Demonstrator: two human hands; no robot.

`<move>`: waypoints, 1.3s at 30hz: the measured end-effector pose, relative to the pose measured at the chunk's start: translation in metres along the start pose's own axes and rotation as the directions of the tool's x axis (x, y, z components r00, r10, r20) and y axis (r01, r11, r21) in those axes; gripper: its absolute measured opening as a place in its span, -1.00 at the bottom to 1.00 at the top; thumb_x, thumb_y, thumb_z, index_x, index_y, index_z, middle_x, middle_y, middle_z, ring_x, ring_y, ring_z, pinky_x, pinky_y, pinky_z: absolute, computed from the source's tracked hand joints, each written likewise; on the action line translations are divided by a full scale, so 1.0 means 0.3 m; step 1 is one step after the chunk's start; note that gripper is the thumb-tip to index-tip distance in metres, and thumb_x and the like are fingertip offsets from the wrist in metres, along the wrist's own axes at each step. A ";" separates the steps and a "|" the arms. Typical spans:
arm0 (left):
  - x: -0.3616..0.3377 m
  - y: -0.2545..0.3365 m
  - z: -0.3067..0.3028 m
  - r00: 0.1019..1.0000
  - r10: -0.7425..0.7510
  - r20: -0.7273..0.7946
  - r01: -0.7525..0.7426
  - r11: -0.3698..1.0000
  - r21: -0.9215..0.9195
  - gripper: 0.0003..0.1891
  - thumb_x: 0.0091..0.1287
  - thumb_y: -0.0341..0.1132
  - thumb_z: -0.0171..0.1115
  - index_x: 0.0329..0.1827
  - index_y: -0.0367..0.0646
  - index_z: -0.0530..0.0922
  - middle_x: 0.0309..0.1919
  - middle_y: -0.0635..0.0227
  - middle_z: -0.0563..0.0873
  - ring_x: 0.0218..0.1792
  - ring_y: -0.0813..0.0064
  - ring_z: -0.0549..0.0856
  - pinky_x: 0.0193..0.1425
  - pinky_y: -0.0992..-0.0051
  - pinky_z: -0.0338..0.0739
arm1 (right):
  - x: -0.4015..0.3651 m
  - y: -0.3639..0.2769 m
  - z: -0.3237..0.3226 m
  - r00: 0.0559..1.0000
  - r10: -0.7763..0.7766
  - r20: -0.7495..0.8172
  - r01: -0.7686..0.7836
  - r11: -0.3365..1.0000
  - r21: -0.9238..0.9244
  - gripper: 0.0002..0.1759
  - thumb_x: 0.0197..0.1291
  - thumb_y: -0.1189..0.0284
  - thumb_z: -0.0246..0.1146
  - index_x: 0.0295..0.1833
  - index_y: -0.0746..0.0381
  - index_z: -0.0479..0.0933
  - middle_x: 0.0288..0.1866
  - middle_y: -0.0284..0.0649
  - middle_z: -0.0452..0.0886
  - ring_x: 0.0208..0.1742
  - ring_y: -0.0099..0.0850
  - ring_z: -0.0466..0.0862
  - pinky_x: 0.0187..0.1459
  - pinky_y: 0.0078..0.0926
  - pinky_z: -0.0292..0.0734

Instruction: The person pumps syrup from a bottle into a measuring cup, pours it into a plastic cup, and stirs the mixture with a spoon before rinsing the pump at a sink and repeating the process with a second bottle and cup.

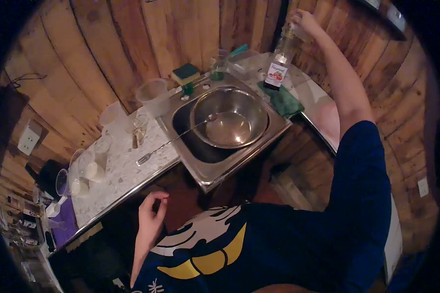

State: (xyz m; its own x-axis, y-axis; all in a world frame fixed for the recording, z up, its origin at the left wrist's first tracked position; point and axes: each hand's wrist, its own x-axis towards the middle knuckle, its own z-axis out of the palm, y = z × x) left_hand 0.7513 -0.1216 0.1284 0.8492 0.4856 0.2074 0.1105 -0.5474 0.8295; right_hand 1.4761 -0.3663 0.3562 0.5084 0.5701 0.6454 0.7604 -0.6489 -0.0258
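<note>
My right hand (pixel 303 23) is raised at the top right, its fingers closed at the top of a labelled bottle (pixel 277 73). The bottle stands on a green cloth (pixel 286 100) beside the sink. My left hand (pixel 152 210) hangs in front of the counter edge, fingers curled with thumb and fingertips near each other; nothing shows in it. A large metal bowl (pixel 234 132) sits in the sink (pixel 203 180). A long twisted spoon with a fork end (pixel 144 158) lies across the bowl's rim and the counter.
Clear plastic containers (pixel 154 95) and measuring cups stand along the counter (pixel 127 168). A sponge (pixel 186 73) and a green-liquid container (pixel 218 71) are behind the sink. A purple cloth (pixel 66 222) lies at the left. Wooden walls surround the counter.
</note>
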 end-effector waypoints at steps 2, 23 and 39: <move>0.095 0.067 0.058 0.999 -0.025 0.039 0.030 0.990 -0.139 -0.91 0.35 -0.48 0.17 -0.14 -0.25 0.57 -0.25 0.31 0.67 -0.18 0.56 0.63 -0.03 0.55 0.51 | 0.031 -0.072 -0.062 0.997 -0.042 0.061 0.035 0.994 0.103 -0.62 0.22 0.24 0.23 0.10 0.17 0.55 -0.11 -0.10 0.69 -0.07 -0.21 0.69 0.00 -0.36 0.55; 0.569 0.663 0.725 0.793 0.420 0.441 -0.307 0.901 -0.306 -0.84 0.33 -0.39 0.21 -0.09 -0.23 0.59 -0.21 0.25 0.69 -0.19 0.39 0.66 -0.10 0.47 0.53 | -0.501 -0.302 -0.628 0.698 -0.640 0.321 0.555 0.767 0.322 -0.71 0.17 0.28 0.25 -0.11 0.26 0.54 -0.18 -0.16 0.57 -0.14 -0.29 0.59 -0.13 -0.39 0.46; -0.093 0.265 0.316 0.875 -0.454 -0.171 0.316 0.801 -0.508 -0.80 0.37 -0.34 0.22 -0.04 -0.24 0.59 -0.20 0.41 0.67 -0.15 0.63 0.59 -0.05 0.57 0.49 | -0.626 -0.959 -0.674 -0.356 -0.727 0.587 0.634 0.274 0.723 -0.61 0.00 0.26 0.35 0.00 0.08 0.58 -0.24 -0.22 0.56 -0.22 -0.21 0.58 -0.17 -0.26 0.48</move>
State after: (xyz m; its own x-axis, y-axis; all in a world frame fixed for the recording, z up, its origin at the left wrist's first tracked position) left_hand 0.7853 -0.2433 0.1395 0.6043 0.7897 -0.1062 0.0943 0.0615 0.9936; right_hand 1.0802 -0.3887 0.3968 -0.4963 0.5645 -0.6595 0.8227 0.5485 -0.1496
